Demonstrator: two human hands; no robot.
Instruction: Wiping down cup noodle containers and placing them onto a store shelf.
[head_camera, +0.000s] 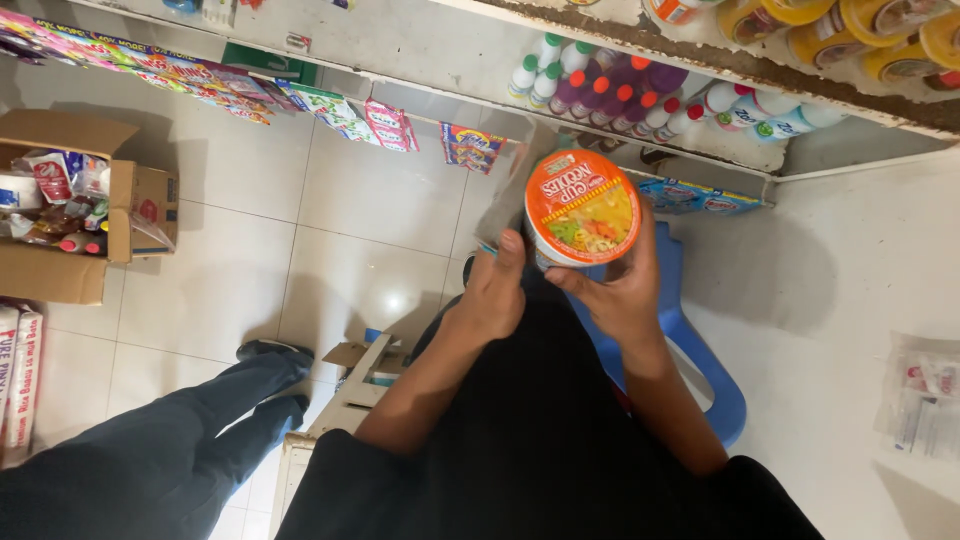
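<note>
Both hands closed on one noodle cup (581, 208), held at mid-frame with its orange foil lid facing the camera. Right hand (620, 290) wraps the cup's lower right side, fingers curled under the rim. Left hand (495, 290) presses the left side, thumb up against the wall; it also touches a clear plastic wrap (510, 190) that stands up beside the cup. Whether the wrap is gripped or only brushed: cannot tell.

Below the hands: the person's dark clothing fills the lower middle. Blue plastic stool (700, 350) just behind the right forearm, on the tiled floor (340, 250). Small open carton (365, 375) on the floor near the left elbow.

Lower left: another person's legs in dark trousers (150, 450), shoes on the tiles.

Left edge: open cardboard box (60, 270) with mixed packets inside.

Far, top: white shelf (450, 50) with hanging sachet strips (390, 125) along its edge. Capped bottles (620, 95), white and purple, on the shelf above the cup. Yellow-lidded jars (850, 35) at the top right.
</note>
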